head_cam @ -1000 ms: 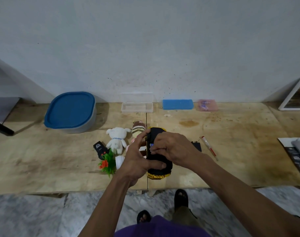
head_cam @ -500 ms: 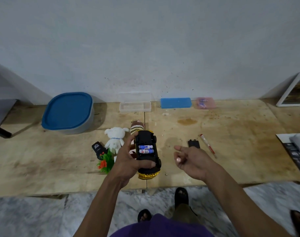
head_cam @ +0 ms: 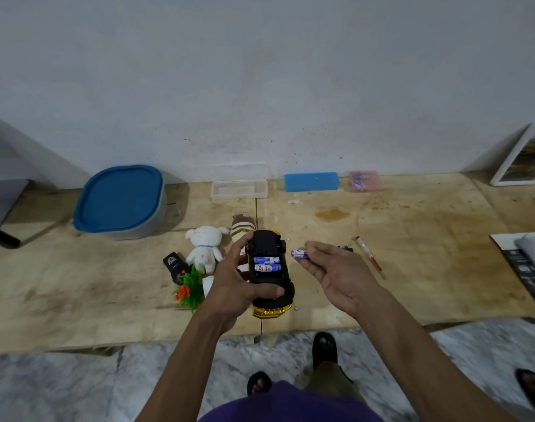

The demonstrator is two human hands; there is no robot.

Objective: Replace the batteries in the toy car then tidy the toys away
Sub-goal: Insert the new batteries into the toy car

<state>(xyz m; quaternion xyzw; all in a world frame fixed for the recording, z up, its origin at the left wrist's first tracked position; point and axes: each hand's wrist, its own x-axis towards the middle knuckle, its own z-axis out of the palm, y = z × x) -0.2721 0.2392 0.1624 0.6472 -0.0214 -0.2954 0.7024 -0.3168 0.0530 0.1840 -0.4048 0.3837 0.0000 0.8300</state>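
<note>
Blue-white battery in right hand, label unreadable

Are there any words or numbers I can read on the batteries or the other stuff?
None can be read.
Batteries in the toy car: blue, white and red print, blurred.
Battery in the right hand: print blurred.
Black remote: white logo, too small.
Magazine: print too small.

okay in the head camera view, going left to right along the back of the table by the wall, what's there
Blue-lidded container → clear plastic box → blue box → pink box → white picture frame leaning on the wall.
</note>
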